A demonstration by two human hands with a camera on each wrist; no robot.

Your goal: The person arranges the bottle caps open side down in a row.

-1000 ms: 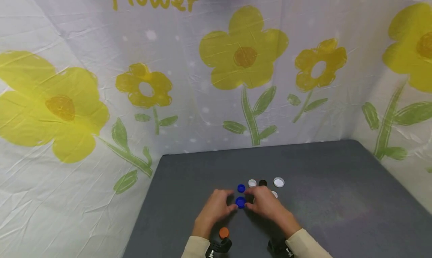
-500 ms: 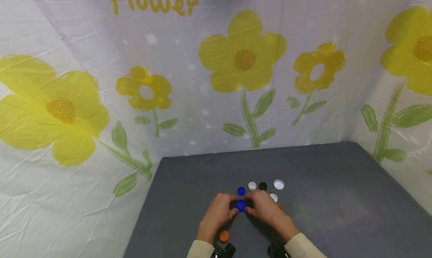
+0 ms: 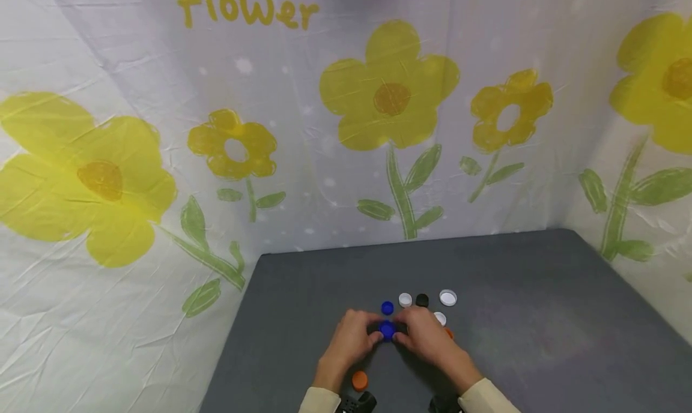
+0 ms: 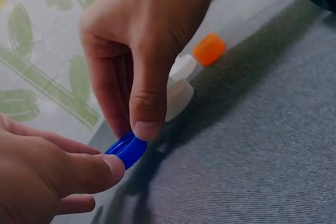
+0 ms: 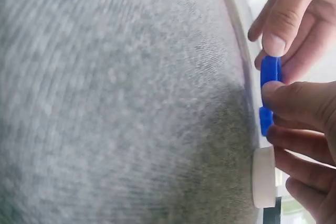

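A round blue bottle cap (image 3: 387,330) sits between my two hands, pinched at both sides. My left hand (image 3: 348,344) grips its left edge with thumb and fingers, and my right hand (image 3: 430,339) pinches the right edge. In the left wrist view the held blue cap (image 4: 127,149) is tilted, with both thumbs on its rim. The right wrist view shows that cap (image 5: 270,72) edge-on, close over the grey table. A second, smaller blue cap (image 3: 387,308) lies just beyond the fingertips.
Behind and beside my right hand lie a white cap (image 3: 405,300), a black cap (image 3: 422,300), a wider white lid (image 3: 447,298) and another white cap (image 3: 440,319). One orange cap (image 3: 449,334) is partly hidden by that hand. Another orange cap (image 3: 359,380) lies near my left wrist.
Both hands have closed in on the larger blue cap from either side and now pinch it. The other caps stay where they were; the head view has tilted slightly up.
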